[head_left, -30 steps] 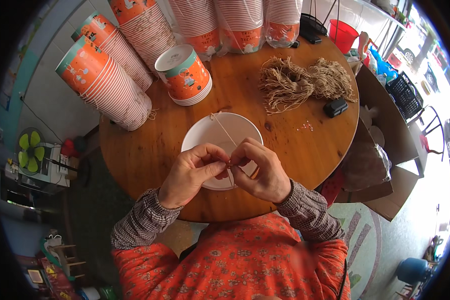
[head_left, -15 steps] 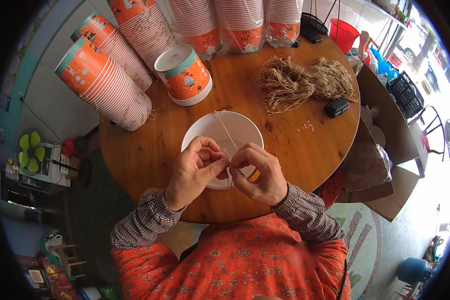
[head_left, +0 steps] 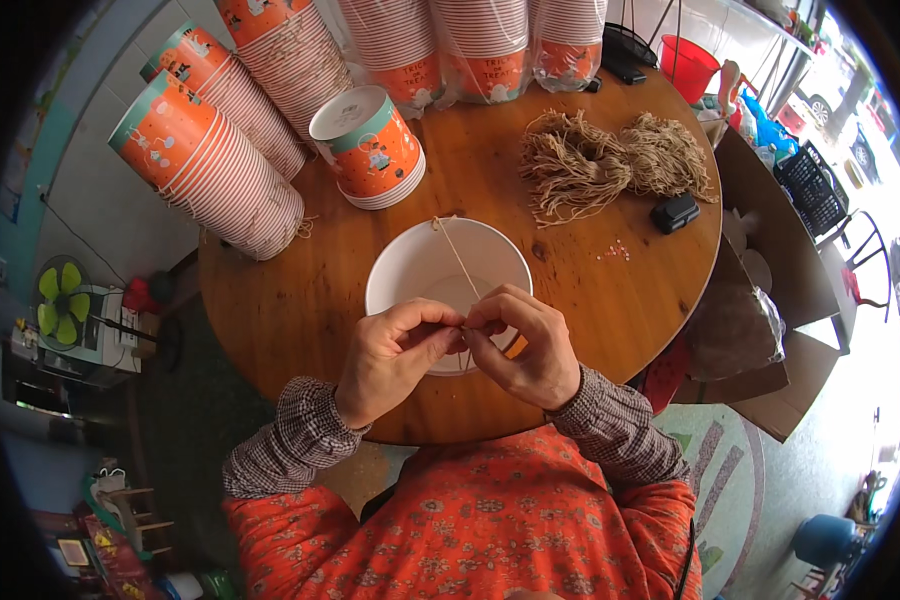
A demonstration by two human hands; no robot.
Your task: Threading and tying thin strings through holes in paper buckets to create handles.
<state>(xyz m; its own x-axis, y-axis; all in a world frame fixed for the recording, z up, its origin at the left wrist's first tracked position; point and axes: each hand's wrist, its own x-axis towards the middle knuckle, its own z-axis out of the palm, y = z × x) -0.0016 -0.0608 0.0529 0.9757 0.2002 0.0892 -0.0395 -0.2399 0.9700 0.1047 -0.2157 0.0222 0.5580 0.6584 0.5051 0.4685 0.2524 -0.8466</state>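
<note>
Holds tan string [head_left: 458, 258], slanting from far rim of white-lined paper bucket [head_left: 395, 275] across its mouth to the fingertips, with thin strands hanging just below them. Bucket mouth up, near front edge of round wooden table [head_left: 610, 320]. With left hand [head_left: 380, 365], pinches string between thumb and index finger, tips closed together, remaining fingers curled. With right hand [head_left: 530, 350], same close pinch, tips touching or nearly touching the left's; exact bit gripped too small to tell. Beyond bucket, short nest of orange-and-teal paper buckets [head_left: 382, 152], upside down. To the left, tall leaning bucket stack [head_left: 210, 170], more stacks behind it. At back, plastic-wrapped bucket stacks [head_left: 485, 50]. At back right, two twine bundles [head_left: 575, 165] side by side, black plastic case [head_left: 675, 213] just in front, tiny pink-white bits [head_left: 613, 250] near it. Right of table, cardboard box [head_left: 805, 375].
</note>
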